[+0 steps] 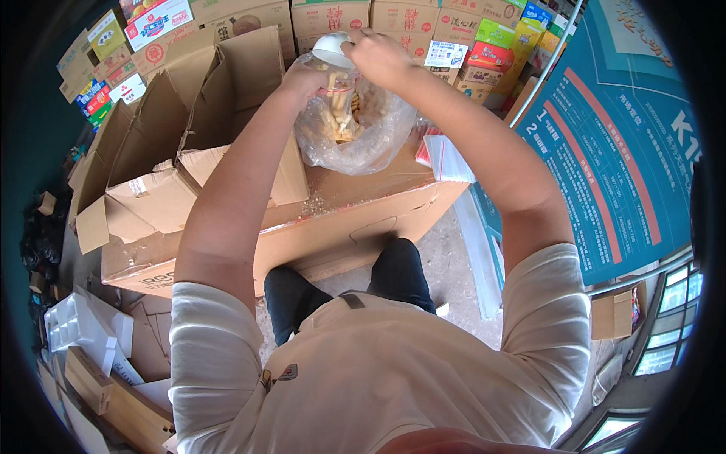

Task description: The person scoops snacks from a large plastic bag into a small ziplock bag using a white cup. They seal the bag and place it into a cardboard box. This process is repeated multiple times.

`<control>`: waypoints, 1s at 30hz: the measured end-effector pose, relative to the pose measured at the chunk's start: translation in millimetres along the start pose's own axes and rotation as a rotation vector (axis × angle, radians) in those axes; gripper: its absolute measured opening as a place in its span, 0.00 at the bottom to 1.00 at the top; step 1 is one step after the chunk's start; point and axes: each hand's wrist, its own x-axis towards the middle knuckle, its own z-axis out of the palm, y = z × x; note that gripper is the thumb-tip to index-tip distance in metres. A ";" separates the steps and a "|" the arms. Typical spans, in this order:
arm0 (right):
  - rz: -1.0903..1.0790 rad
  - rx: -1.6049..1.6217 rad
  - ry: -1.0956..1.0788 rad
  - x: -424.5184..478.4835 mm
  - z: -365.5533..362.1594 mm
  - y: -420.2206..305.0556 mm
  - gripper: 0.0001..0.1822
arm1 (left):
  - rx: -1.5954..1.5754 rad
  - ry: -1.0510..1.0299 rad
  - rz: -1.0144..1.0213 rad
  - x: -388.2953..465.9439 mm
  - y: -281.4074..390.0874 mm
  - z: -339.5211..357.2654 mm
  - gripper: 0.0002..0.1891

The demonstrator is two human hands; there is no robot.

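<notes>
My right hand [380, 57] grips a white bowl [332, 50], tilted over the mouth of a small clear zip bag [342, 96]. With my left hand [306, 85] I hold that bag by its edge near the red zip line. Pale yellow twisted snack pieces show in and below the small bag. Behind and around it lies a large clear plastic bag [371, 156] with more of the snacks, on a big cardboard box. A stack of flat zip bags [451, 159] with red edges lies to the right. The fingertips of my left hand are partly hidden.
Open cardboard boxes [150, 198] stand at the left on the big carton [340, 213], which has crumbs on top. Stacked printed cartons [402, 22] line the back. A large blue-green printed banner [612, 170] is at the right. White foam packaging [85, 326] lies at lower left.
</notes>
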 end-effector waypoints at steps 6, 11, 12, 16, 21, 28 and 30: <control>0.005 0.018 -0.070 -7.6 40.9 5.9 0.10 | 0.217 -0.007 0.030 14.1 -15.9 -22.3 0.04; 0.050 0.126 -0.172 -44.5 137.9 8.3 0.11 | 0.244 -0.071 0.039 -3.2 3.7 -13.7 0.07; 0.040 0.154 -0.193 -40.2 148.1 0.0 0.12 | 0.273 -0.081 0.031 -2.7 0.6 -22.2 0.06; 0.132 0.214 -0.301 -30.2 166.9 -28.2 0.16 | 0.315 -0.089 -0.026 -13.0 1.8 -34.7 0.11; 0.060 0.027 -0.306 -32.5 228.8 -27.7 0.15 | 0.264 -0.138 -0.042 -16.4 12.7 -27.5 0.21; 0.137 0.463 -0.159 -35.5 167.9 -36.7 0.12 | 0.263 -0.140 -0.059 -8.0 9.4 -41.8 0.23; 0.276 0.478 -0.418 -26.1 180.8 -34.7 0.11 | 0.279 -0.142 -0.054 -6.7 12.1 -34.2 0.24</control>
